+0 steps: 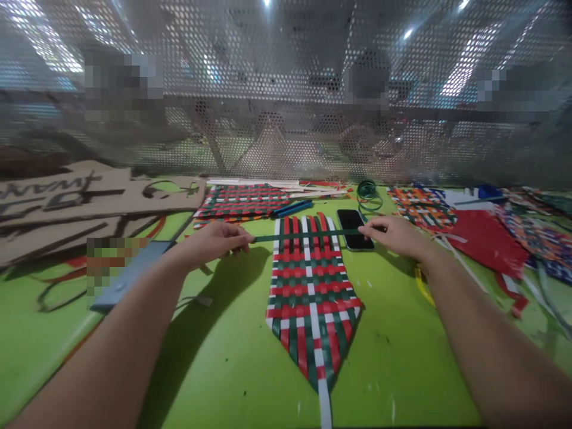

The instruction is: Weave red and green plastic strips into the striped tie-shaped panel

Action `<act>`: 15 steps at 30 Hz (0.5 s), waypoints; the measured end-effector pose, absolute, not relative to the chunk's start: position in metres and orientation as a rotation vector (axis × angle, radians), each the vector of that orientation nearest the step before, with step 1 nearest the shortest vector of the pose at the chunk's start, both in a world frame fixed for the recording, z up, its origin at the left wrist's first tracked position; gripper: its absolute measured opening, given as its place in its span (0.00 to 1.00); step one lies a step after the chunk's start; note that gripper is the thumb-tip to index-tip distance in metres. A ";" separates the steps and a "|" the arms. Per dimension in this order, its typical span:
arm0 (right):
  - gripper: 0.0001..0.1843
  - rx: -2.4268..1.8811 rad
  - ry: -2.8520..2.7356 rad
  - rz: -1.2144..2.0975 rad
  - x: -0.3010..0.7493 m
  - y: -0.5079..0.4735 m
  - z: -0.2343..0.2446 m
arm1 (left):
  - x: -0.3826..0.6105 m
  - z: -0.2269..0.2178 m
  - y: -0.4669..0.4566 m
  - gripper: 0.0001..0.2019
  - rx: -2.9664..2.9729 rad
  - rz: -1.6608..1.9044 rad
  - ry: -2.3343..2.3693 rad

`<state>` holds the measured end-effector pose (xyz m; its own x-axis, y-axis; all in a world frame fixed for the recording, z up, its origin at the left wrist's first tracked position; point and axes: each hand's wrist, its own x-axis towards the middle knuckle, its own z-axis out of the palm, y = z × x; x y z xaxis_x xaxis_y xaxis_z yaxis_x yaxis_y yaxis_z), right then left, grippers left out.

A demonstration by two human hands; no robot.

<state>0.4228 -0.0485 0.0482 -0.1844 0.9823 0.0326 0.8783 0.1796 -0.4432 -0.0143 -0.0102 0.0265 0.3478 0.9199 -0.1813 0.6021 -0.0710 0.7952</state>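
A woven mat (311, 283) of red, green and white strips lies in front of me, with a pointed near end and a white strip trailing from its tip. Across its far end runs a dark green strip (295, 236), stretched nearly level between my hands. My left hand (218, 241) pinches the strip's left end. At the other side, my right hand (391, 233) pinches it near the right end, just beside a dark phone (353, 223) that lies on the table. Whether the strip passes over or under each upright strip is too small to tell.
Cut cardboard pieces (98, 196) and a grey-blue flat object (134, 274) lie on the left of the green table (402, 357). Behind are another woven piece (241, 199), blue pens (292, 208) and a green coil (367, 193). More weaving (422, 205) and a red sheet (491, 241) sit right. Perforated metal (277, 77) stands behind.
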 end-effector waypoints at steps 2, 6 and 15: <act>0.25 -1.840 -2.155 0.468 0.428 -0.046 0.046 | -0.016 0.025 -0.009 0.19 1.768 0.476 1.371; 0.24 -1.876 -2.184 0.467 0.432 -0.045 0.044 | -0.018 0.026 -0.009 0.19 1.716 0.473 1.359; 0.19 -1.832 -2.184 0.574 0.440 -0.040 0.033 | -0.026 0.021 -0.004 0.16 1.679 0.553 1.429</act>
